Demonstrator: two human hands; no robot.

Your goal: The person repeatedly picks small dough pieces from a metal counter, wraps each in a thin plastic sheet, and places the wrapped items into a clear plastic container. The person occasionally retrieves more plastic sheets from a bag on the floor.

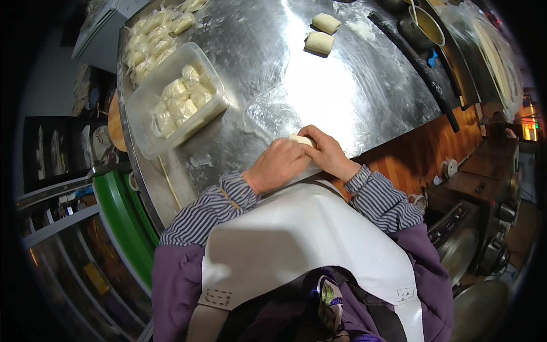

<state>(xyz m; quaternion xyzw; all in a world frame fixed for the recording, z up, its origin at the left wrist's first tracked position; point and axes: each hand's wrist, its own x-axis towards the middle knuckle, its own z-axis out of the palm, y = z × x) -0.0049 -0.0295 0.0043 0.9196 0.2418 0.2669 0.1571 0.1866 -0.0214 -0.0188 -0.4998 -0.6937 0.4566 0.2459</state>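
Note:
At the near edge of the steel worktable [260,55], my left hand [280,164] and my right hand [327,151] meet around a small piece of pale dough [301,140]. Fingers of both hands hide much of it. Two folded dough pieces, one [325,23] just beyond the other [319,43], lie at the far side of the table. To the left stands a translucent plastic tub [216,107] holding several dough portions in clear plastic [183,96]. More plastic-wrapped dough [149,40] is heaped behind the tub.
A long dark rod [412,68] lies along the table's right side, near a metal bowl [427,28] with a handled utensil in it. Green shelving [122,218] stands at the left, and a dark appliance with knobs [453,222] at the right. Flour is smeared over the steel surface.

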